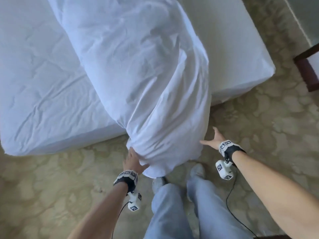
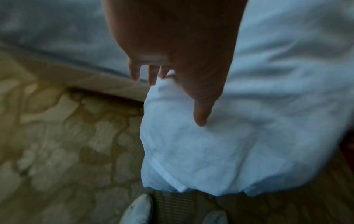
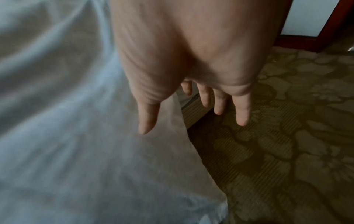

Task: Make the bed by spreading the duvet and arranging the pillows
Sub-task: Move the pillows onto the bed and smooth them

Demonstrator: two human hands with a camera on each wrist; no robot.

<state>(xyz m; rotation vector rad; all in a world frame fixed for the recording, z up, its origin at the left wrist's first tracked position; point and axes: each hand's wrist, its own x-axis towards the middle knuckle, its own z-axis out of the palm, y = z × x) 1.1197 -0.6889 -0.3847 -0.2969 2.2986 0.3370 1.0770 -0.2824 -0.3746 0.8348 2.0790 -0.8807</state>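
Observation:
A white duvet (image 1: 141,80) lies bunched in a long roll across the bed (image 1: 38,83), and its end hangs over the foot down to the floor. My left hand (image 1: 133,160) lies with straight fingers against the left side of that hanging end (image 2: 191,151), thumb on the cloth. On the duvet's right side my right hand (image 1: 213,139) is spread open, fingers straight, right beside the fabric edge (image 3: 95,151). It holds nothing. No pillows are in view.
A second white bed (image 1: 238,54) stands to the right, close beside the first. Patterned beige carpet (image 1: 51,195) covers the floor. A dark wooden chair (image 1: 307,66) sits at the far right. My feet in light shoes (image 1: 197,170) stand just under the duvet end.

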